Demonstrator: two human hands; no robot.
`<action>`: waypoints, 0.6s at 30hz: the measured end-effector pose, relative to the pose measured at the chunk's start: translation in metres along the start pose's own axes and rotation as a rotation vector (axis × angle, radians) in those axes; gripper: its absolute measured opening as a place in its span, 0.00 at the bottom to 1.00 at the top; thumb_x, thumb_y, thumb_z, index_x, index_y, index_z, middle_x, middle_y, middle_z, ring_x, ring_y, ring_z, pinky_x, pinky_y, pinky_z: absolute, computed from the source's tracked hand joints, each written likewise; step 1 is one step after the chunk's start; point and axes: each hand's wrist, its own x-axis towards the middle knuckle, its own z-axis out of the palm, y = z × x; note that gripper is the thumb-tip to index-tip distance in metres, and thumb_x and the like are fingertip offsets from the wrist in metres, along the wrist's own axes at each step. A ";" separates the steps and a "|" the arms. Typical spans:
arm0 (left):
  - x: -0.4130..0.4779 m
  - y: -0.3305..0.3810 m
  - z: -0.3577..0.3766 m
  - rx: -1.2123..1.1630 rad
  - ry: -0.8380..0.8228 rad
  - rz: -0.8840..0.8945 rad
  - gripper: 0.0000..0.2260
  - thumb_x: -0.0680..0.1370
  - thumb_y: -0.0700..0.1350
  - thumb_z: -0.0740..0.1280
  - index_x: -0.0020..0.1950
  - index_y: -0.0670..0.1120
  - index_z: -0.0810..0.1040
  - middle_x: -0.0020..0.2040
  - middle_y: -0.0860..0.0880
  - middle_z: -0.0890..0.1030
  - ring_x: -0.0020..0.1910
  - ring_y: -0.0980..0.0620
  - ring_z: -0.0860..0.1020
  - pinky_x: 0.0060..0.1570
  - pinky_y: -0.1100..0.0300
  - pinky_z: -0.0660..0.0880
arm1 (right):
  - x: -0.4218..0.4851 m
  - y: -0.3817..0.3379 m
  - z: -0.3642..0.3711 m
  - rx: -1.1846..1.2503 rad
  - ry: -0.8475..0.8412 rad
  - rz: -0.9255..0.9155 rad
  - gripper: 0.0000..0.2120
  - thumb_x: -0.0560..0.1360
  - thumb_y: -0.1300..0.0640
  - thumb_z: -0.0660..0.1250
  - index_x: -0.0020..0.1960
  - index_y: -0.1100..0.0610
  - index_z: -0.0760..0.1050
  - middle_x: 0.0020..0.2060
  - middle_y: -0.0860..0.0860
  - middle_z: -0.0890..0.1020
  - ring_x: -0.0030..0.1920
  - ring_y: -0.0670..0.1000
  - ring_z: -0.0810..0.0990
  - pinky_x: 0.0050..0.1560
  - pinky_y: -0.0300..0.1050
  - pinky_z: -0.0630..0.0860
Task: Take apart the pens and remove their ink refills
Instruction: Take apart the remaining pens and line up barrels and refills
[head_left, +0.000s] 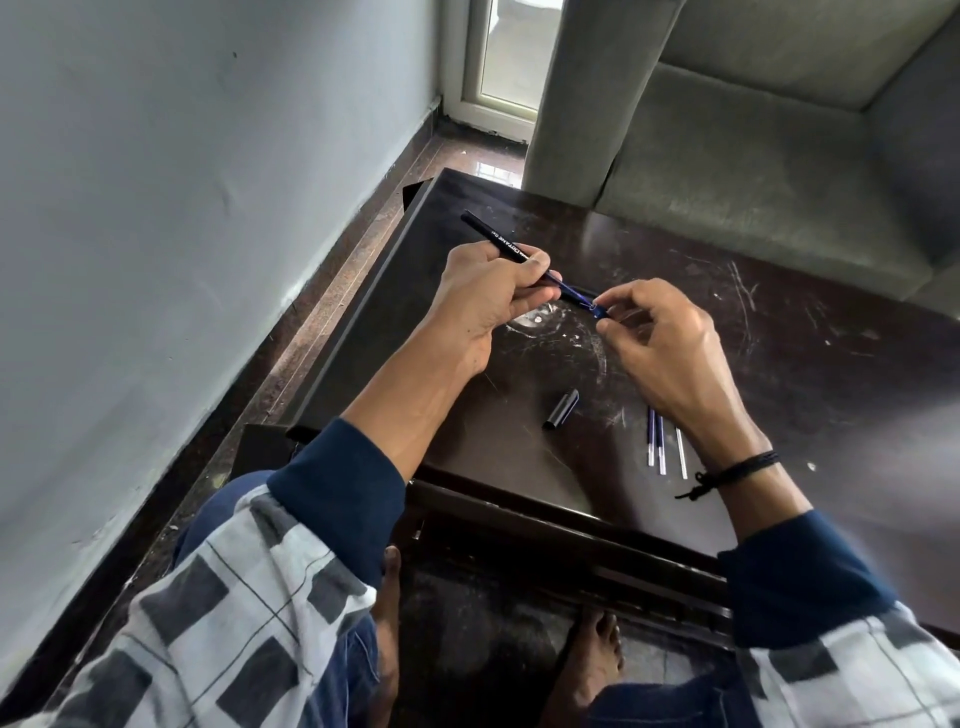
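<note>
The left hand (488, 296) has its fingers closed around the black pen (511, 249) near the centre of the frame, above the table (779, 338), and the right hand (670, 343) pinches the blue tip piece (597, 310) between thumb and finger. To do this step well, the person should probably hold the barrel firm and turn or pull the tip along the pen's own line, so the refill does not bend. The pen's long axis runs from upper left to lower right, its tip toward the right hand; three refills (662, 441) and a cap (561, 410) lie lower right.

Pen (496, 239) middle hidden inside left fist.
</note>
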 end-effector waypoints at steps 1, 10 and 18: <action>0.000 -0.001 0.000 0.003 -0.004 -0.001 0.02 0.79 0.35 0.70 0.50 0.37 0.81 0.46 0.37 0.86 0.46 0.43 0.86 0.49 0.56 0.84 | 0.000 0.000 0.001 -0.006 0.000 -0.004 0.08 0.76 0.61 0.72 0.54 0.52 0.82 0.47 0.47 0.82 0.45 0.46 0.80 0.50 0.40 0.77; -0.003 -0.004 0.005 0.059 0.021 0.034 0.03 0.79 0.33 0.69 0.51 0.35 0.81 0.47 0.37 0.85 0.47 0.45 0.86 0.49 0.57 0.84 | -0.001 0.001 0.004 -0.027 0.003 -0.027 0.08 0.76 0.60 0.72 0.54 0.51 0.83 0.46 0.45 0.81 0.45 0.45 0.79 0.49 0.36 0.73; -0.002 -0.001 0.002 0.030 0.035 0.044 0.02 0.79 0.33 0.69 0.50 0.36 0.81 0.49 0.36 0.85 0.49 0.44 0.86 0.48 0.57 0.84 | -0.002 -0.002 0.004 -0.001 0.048 -0.039 0.07 0.75 0.60 0.72 0.52 0.52 0.83 0.46 0.47 0.82 0.44 0.46 0.80 0.49 0.42 0.77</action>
